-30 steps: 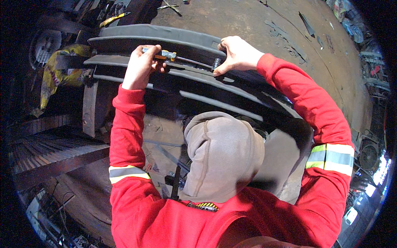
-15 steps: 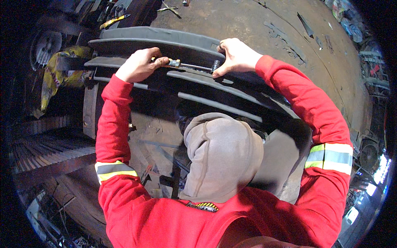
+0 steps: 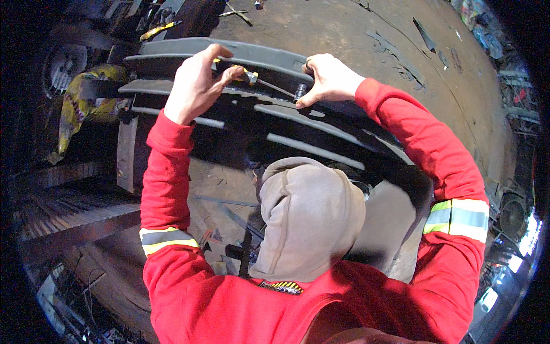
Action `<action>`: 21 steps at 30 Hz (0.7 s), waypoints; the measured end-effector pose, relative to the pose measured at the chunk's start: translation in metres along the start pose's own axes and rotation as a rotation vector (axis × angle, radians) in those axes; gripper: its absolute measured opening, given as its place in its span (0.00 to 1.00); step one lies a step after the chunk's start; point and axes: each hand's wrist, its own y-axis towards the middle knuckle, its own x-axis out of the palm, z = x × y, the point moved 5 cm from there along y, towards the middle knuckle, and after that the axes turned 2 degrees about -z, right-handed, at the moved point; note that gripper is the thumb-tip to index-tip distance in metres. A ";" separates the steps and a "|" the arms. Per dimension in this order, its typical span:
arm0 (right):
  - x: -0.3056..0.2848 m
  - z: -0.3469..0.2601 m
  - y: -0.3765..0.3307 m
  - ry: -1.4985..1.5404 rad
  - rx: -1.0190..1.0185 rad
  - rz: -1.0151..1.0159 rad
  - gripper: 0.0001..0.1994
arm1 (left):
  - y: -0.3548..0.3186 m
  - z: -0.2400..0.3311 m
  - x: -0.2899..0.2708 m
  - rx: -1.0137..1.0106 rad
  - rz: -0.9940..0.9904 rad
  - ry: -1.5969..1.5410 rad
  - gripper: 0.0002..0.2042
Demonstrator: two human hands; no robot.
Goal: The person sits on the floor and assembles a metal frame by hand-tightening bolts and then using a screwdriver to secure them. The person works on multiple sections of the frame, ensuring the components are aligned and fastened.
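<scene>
My left hand [image 3: 199,85] is closed loosely round the yellow handle of a screwdriver [image 3: 250,76]. Its thin metal shaft slants down to the right, to a small dark ribbed cylinder [image 3: 301,90] on a long dark curved panel [image 3: 229,50] that looks like a vehicle bumper. My right hand [image 3: 332,77] grips the panel at that spot, with its fingers over the upper ridge and its thumb beside the cylinder. Whether the screwdriver's tip touches the cylinder I cannot make out.
A grey hood [image 3: 312,218] fills the near middle, below the panel. A yellow bag [image 3: 86,103] and a yellow-handled tool [image 3: 159,31] lie at the left. On the brown floor are dark scraps [image 3: 424,34]. Metal slats [image 3: 86,209] stand at the lower left.
My left hand has shifted slightly to the right and turned, its fingers lifting and loosening round the handle. The screwdriver now tilts more steeply. My right hand stays nearly still.
</scene>
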 end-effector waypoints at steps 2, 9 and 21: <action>0.001 0.000 -0.001 0.011 0.011 -0.003 0.33 | 0.001 0.013 -0.003 -0.049 0.106 -0.005 0.19; 0.001 0.007 -0.001 -0.006 -0.001 -0.028 0.32 | 0.006 0.065 0.013 -0.044 0.637 -0.176 0.20; -0.004 0.078 0.019 1.015 -0.124 -0.555 0.17 | 0.029 0.150 0.075 0.354 0.672 -0.776 0.14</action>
